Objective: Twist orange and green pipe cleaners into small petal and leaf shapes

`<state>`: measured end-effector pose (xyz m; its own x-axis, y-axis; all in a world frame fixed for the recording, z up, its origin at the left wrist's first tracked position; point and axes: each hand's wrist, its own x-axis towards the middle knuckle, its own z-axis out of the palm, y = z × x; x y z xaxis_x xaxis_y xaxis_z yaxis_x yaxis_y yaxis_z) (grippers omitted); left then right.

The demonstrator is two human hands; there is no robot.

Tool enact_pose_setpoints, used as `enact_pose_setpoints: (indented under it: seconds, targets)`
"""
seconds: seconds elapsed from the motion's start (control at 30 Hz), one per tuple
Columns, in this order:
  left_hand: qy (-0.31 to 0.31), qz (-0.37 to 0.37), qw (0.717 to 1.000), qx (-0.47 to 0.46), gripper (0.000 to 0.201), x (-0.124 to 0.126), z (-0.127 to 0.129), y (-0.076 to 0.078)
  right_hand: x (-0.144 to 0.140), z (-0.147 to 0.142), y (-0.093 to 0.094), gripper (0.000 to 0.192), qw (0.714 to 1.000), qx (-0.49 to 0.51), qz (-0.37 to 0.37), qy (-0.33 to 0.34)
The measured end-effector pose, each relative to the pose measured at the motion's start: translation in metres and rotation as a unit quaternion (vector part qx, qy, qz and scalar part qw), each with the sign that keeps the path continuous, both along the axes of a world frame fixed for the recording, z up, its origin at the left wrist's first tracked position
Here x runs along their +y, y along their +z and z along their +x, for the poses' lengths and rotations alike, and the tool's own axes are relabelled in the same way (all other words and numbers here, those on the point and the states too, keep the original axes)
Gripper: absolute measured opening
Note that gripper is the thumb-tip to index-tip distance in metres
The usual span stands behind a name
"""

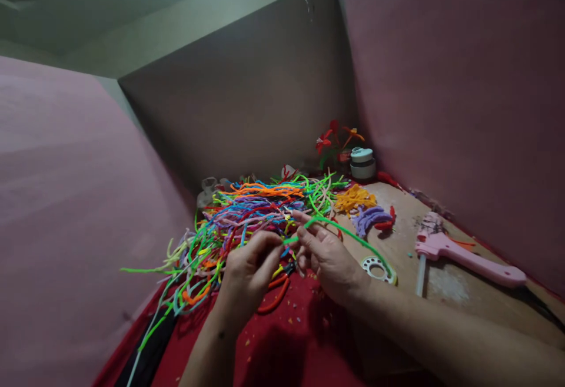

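Note:
My left hand (251,268) and my right hand (325,257) meet in the middle of the view, both pinching one green pipe cleaner (353,237). The green stem arcs right from my fingertips and drops toward a white ring of tape (376,269). Just behind my hands lies a big tangled heap of coloured pipe cleaners (247,210). Orange-handled pliers (276,293) lie on the red cloth (282,346) under my left hand.
A pink glue gun (468,256) lies on the wooden board at right. Small piles of orange (353,198) and purple pieces (373,218) sit beyond my right hand. A finished red flower (331,139) and a white pot (362,163) stand in the far corner. Pink walls close in.

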<state>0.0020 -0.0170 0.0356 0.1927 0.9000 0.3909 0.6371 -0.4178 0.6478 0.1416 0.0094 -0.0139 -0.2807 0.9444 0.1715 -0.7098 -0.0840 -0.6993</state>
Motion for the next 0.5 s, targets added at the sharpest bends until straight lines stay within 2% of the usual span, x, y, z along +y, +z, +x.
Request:
enact_pose_setpoints:
  seconds: [0.1, 0.23, 0.37, 0.5]
  targets:
    - [-0.036, -0.141, 0.989, 0.004, 0.019, -0.012, -0.015, -0.011, 0.002, 0.000, -0.001, 0.039, 0.999, -0.025, -0.011, -0.039]
    - [-0.021, -0.263, 0.956, -0.130, 0.025, -0.017, -0.033, -0.019, 0.005, 0.000, -0.004, 0.032, 0.999, -0.010, -0.051, -0.016]
    - [-0.053, -0.315, 0.916, -0.242, 0.040, -0.014, -0.041, -0.025, 0.006, 0.004, -0.004, 0.029, 0.994, 0.042, -0.089, 0.054]
    - [-0.068, -0.333, 0.891, -0.302, 0.034, -0.011, -0.043, -0.031, 0.005, 0.006, -0.002, 0.028, 0.991, 0.052, -0.091, 0.078]
